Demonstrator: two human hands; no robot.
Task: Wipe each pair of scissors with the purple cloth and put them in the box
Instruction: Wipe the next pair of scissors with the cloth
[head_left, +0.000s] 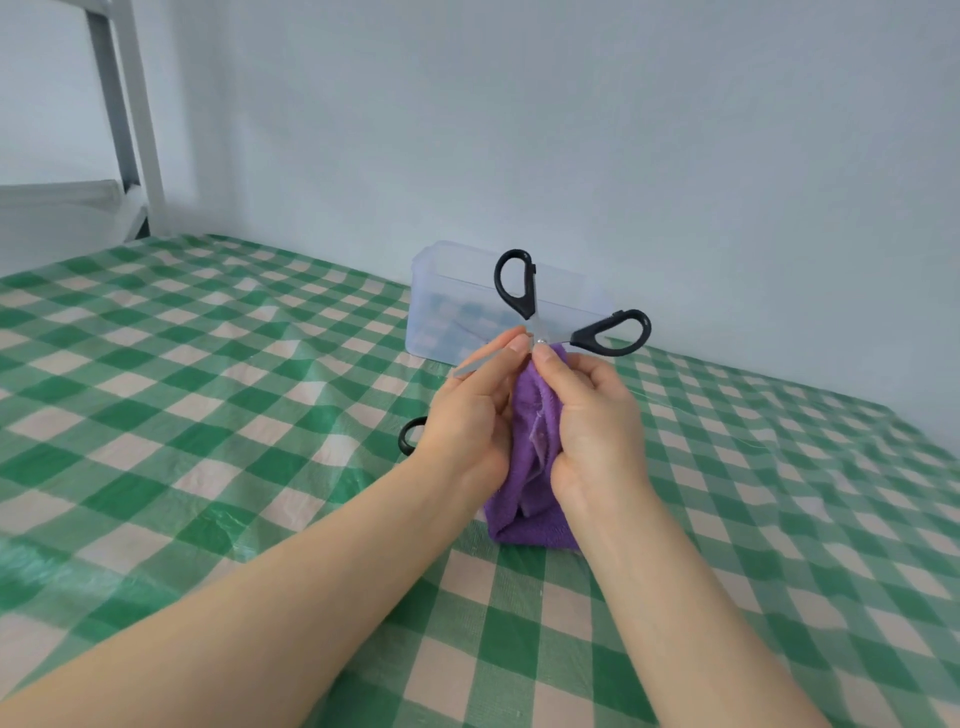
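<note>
A pair of black-handled scissors (524, 291) is held spread wide above the table, handles pointing up and right. My left hand (467, 410) pinches one bare blade near the pivot; the blade tip pokes out to the left. My right hand (587, 421) grips the purple cloth (535, 457), which is wrapped round the other blade and hangs down to the tablecloth. A clear plastic box (452, 306) stands just behind the scissors, against the wall. One black handle loop of another pair of scissors (410, 435) shows behind my left wrist; the rest is hidden.
The table wears a green and cream checked cloth (208, 415) with some wrinkles. A pale wall runs close behind the box. A white metal frame (135, 114) stands at the far left corner.
</note>
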